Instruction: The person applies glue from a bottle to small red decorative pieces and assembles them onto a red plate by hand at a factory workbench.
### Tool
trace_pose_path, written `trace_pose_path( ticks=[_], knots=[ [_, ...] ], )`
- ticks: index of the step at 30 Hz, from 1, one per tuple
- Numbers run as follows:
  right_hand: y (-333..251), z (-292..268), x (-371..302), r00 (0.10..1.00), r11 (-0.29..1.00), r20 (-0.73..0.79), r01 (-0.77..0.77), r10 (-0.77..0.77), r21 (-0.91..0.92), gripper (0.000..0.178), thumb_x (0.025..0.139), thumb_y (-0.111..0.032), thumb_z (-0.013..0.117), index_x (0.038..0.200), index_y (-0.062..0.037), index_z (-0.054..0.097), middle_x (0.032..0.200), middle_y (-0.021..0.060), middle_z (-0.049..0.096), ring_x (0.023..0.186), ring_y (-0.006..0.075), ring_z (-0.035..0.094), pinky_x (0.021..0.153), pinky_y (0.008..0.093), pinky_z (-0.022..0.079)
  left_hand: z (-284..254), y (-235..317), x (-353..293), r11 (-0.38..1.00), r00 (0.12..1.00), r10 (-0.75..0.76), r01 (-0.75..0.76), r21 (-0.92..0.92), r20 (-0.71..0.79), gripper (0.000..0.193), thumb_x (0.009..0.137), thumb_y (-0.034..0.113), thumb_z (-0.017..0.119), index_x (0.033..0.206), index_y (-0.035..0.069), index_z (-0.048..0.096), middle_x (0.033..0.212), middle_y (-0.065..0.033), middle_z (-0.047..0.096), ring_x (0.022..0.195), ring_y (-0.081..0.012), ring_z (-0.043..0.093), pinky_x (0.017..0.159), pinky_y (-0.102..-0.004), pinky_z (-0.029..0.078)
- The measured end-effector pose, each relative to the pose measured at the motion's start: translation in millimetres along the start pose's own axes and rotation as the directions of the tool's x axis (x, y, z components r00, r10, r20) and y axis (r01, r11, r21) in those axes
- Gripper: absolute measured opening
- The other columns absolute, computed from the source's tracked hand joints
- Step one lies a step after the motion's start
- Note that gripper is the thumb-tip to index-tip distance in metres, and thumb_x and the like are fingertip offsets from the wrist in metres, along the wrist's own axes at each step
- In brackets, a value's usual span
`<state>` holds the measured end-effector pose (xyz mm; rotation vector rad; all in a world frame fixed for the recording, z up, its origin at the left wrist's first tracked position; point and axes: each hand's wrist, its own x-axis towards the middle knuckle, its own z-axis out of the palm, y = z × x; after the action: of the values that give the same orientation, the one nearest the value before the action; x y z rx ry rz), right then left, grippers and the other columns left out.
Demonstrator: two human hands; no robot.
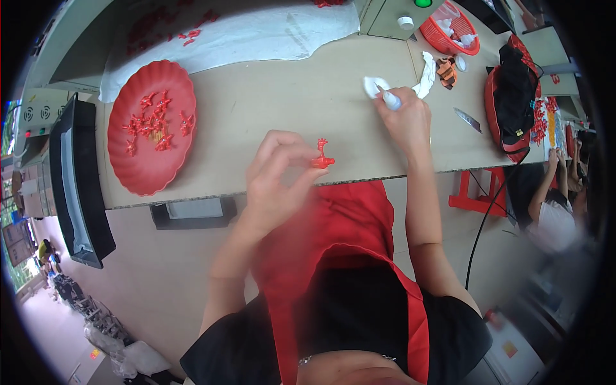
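Observation:
Between the thumb and fingers of my left hand [277, 172] is a small glossy red figure part [322, 160], held upright just above the table's front edge. Farther right and forward, my right hand [409, 122] is wrapped round a small white squeeze bottle [391, 100]. Its narrow tip points toward a white pad [371, 85] on the table; whether the two touch I cannot tell. At the left, a scalloped red plate [149, 178] carries several similar red pieces [154, 122].
Red pieces lie on a white sheet [256, 54] inside the machine opening at the back. A knife [468, 120], crumpled white cloth [426, 74] and orange basket [443, 46] stand right. Beyond is a black-and-red bag [510, 96]. A black tray [80, 186] flanks the table's left end.

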<state>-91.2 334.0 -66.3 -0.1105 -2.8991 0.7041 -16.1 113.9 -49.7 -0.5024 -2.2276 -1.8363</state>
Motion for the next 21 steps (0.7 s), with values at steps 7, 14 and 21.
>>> trace_pose_path(
  ticks=[7, 14, 21],
  knots=[
    [-47.9, -25.5, -34.8, 0.888, 0.416, 0.328, -0.178, -0.322, 0.892, 0.01, 0.073, -0.001, 0.069, 0.083, 0.0007, 0.067, 0.081, 0.0044, 0.06, 0.07, 0.0103, 0.056, 0.063, 0.0226, 0.044, -1.2, -3.1, 0.3, 0.989, 1.0, 0.019, -0.016, 0.148, -0.022, 0.025, 0.068, -0.01, 0.07, 0.089, -0.004, 0.058, 0.094, -0.0103, 0.053, 0.08, -0.0166, 0.061, 0.068, -0.0256, 0.056],
    [-64.4, -18.4, -46.0, 0.883, 0.628, 0.141, 0.198, -0.448, 0.752, 0.016, 0.068, 0.004, 0.069, 0.082, -0.0034, 0.069, 0.079, 0.005, 0.06, 0.069, 0.0141, 0.058, 0.061, 0.0245, 0.045, 2.7, -9.0, -1.9, 0.987, 0.994, -0.001, 0.018, 0.163, -0.109, 0.024, 0.068, -0.013, 0.067, 0.089, -0.006, 0.059, 0.096, -0.0104, 0.053, 0.079, -0.0169, 0.062, 0.067, -0.0258, 0.055],
    [-66.5, -39.6, -37.1, 0.876, 0.807, 0.202, 0.284, -0.438, 0.517, 0.007, 0.068, 0.001, 0.066, 0.074, -0.0018, 0.063, 0.076, 0.0085, 0.062, 0.065, 0.019, 0.06, 0.06, 0.0279, 0.047, 7.2, -4.7, -6.6, 0.995, 0.994, -0.086, 0.089, 0.047, -0.066, 0.026, 0.069, -0.013, 0.065, 0.093, -0.006, 0.058, 0.097, -0.0107, 0.053, 0.083, -0.0172, 0.061, 0.07, -0.0258, 0.054]
  ],
)
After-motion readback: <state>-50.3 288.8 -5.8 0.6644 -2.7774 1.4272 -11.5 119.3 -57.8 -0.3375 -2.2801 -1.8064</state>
